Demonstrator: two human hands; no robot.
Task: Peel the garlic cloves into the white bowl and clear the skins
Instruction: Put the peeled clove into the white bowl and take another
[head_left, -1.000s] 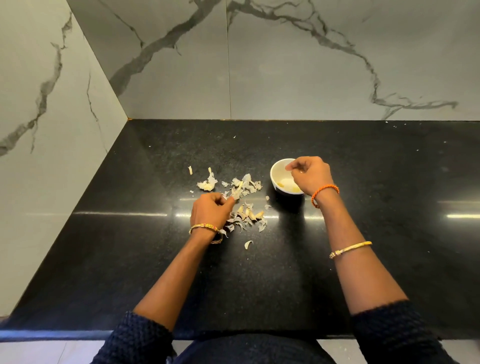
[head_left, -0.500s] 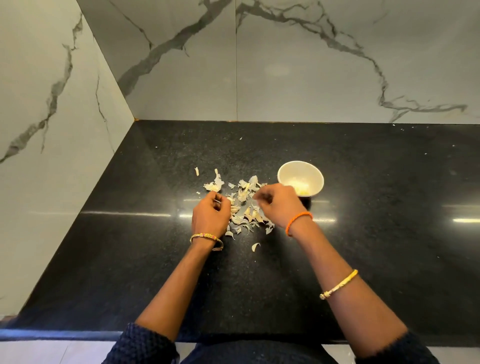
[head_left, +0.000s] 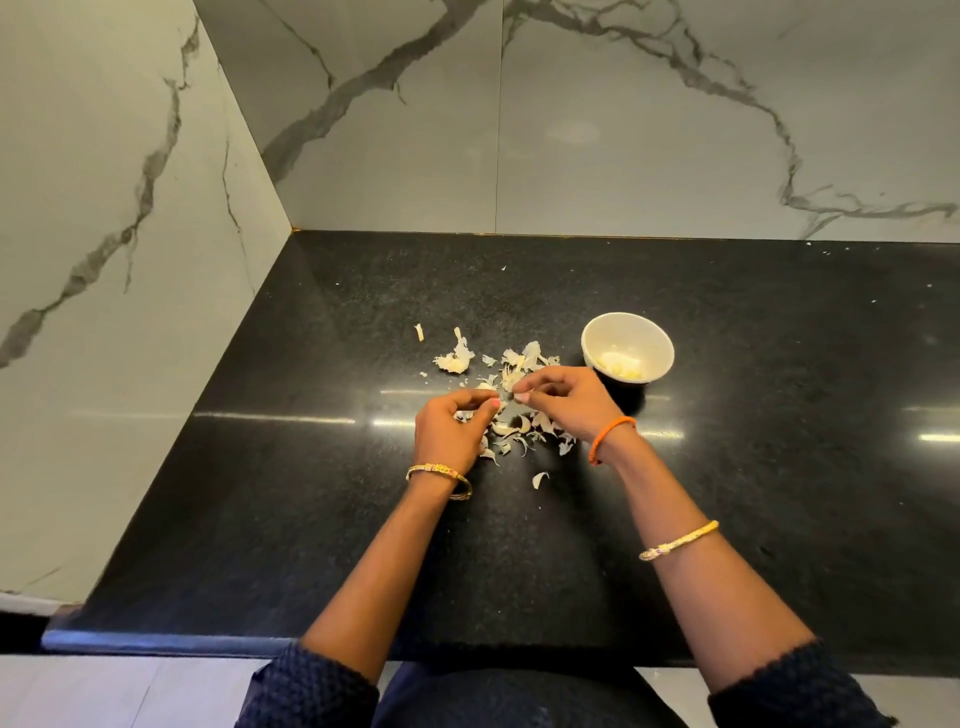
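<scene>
Left hand (head_left: 451, 431) and right hand (head_left: 563, 402) curled over the pile of garlic skins (head_left: 511, 415), fingertips nearly meeting, grip contents unclear, white bowl (head_left: 627, 347) of peeled cloves (head_left: 621, 365) beside, black counter (head_left: 779, 415)

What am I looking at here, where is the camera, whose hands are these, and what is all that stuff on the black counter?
There is no machine here. A person wears a wide-angle camera on the head, so the picture looks forward and down along their own arms. The dark surface is a black counter set into a corner of marble-patterned walls. In the middle lies a scatter of papery garlic skins. To the right of it stands a small white bowl with a few pale peeled cloves inside. The left hand and right hand meet just above the skins with fingers curled. The right hand's fingertips seem to pinch a small pale bit; whether it is a clove or a skin is too small to tell. What the left hand holds, if anything, I cannot make out.
</scene>
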